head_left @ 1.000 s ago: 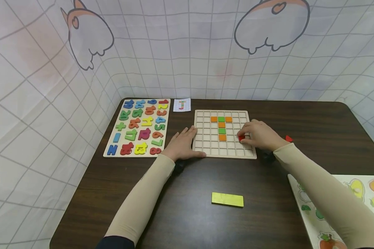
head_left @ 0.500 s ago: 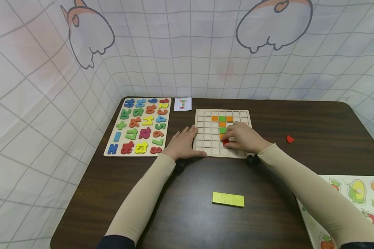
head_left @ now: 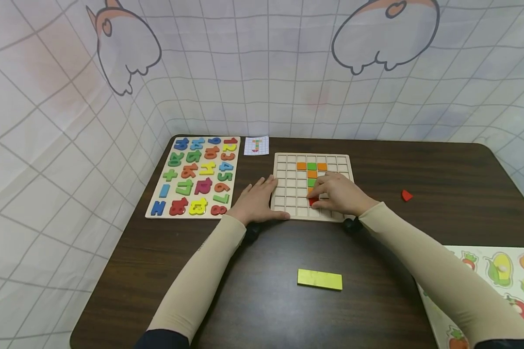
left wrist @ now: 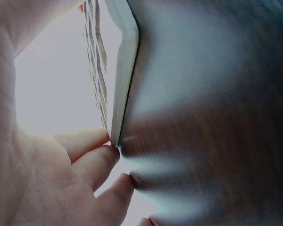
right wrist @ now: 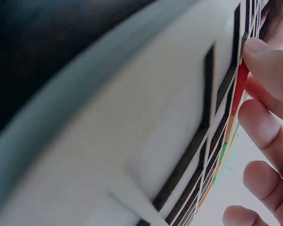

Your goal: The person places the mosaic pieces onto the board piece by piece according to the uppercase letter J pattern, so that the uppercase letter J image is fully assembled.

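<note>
A pale wooden grid board [head_left: 284,209] lies on the dark table, with orange and green square tiles [head_left: 312,166] set in a T-like pattern. My right hand [head_left: 342,194] pinches a red tile [head_left: 313,201] between thumb and fingers, just below the column of tiles. From the right wrist, the red tile [right wrist: 240,87] shows at the grid with the thumb [right wrist: 262,61] on it. At the board's left edge rests my left hand [head_left: 257,203], fingers spread and thumb along the near edge. The left wrist view shows its fingertips [left wrist: 106,157] touching the board's side.
To the left lies a number puzzle board [head_left: 192,217] full of coloured pieces. A small pattern card [head_left: 256,146] is behind it. A yellow strip [head_left: 319,279] lies in front, a red piece [head_left: 406,195] to the right, and a fruit-and-vegetable board [head_left: 471,281] at the near right.
My right hand has moved left across the grid with the red tile, from the right side to the bottom of the tile column. The left hand has stayed put.
</note>
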`<move>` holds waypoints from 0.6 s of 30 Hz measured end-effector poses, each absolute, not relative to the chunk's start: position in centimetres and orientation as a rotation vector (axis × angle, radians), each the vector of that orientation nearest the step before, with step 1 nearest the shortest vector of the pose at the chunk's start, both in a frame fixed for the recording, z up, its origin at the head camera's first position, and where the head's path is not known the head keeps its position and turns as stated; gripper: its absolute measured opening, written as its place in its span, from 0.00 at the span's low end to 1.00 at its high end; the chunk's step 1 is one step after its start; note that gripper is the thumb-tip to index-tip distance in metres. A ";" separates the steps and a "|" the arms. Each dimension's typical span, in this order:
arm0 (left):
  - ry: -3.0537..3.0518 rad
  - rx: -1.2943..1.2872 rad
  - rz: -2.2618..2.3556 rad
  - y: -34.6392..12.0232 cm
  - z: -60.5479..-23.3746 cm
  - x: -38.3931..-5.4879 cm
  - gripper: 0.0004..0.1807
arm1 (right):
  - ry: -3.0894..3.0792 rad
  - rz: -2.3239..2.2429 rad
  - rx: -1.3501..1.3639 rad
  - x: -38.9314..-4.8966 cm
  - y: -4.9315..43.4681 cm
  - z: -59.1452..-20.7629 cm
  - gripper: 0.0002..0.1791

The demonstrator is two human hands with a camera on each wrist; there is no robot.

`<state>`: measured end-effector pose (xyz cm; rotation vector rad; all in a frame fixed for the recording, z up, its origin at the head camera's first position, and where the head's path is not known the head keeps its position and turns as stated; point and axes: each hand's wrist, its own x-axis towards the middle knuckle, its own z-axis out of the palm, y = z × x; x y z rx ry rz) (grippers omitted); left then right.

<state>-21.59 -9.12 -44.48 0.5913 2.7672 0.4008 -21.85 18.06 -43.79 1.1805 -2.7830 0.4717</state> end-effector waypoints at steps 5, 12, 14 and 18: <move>2.773 0.591 0.398 -9.1 -44.5 -21.6 0.63 | -2.800 0.474 1.163 -21.8 18.0 -43.7 0.14; 2.771 0.590 0.403 -9.0 -44.5 -21.5 0.64 | -2.842 0.503 1.071 -21.8 19.2 -43.2 0.15; 2.771 0.591 0.412 -9.0 -44.5 -21.4 0.64 | -2.878 0.506 1.011 -21.9 20.1 -43.0 0.15; 2.771 0.590 0.428 -9.0 -44.4 -21.4 0.64 | -2.932 0.478 0.911 -22.2 22.7 -42.9 0.17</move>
